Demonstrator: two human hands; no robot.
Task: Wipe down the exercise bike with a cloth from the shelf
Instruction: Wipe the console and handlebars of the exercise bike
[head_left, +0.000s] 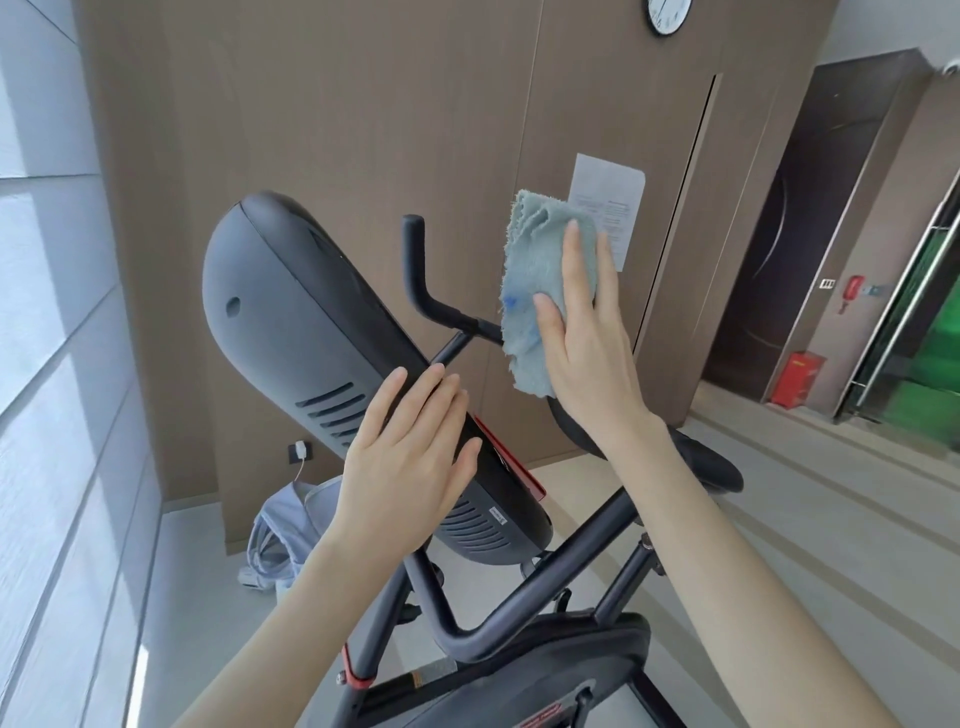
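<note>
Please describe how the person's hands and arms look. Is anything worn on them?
The left hand and the right hand carry no glove, ring, watch or bracelet. No sleeve shows anywhere up to the frame's edge. The fingernails look short.

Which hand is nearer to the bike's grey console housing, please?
Left. The left hand rests flat on the console housing; the right hand presses the cloth by the handlebar, off to the housing's right.
</note>
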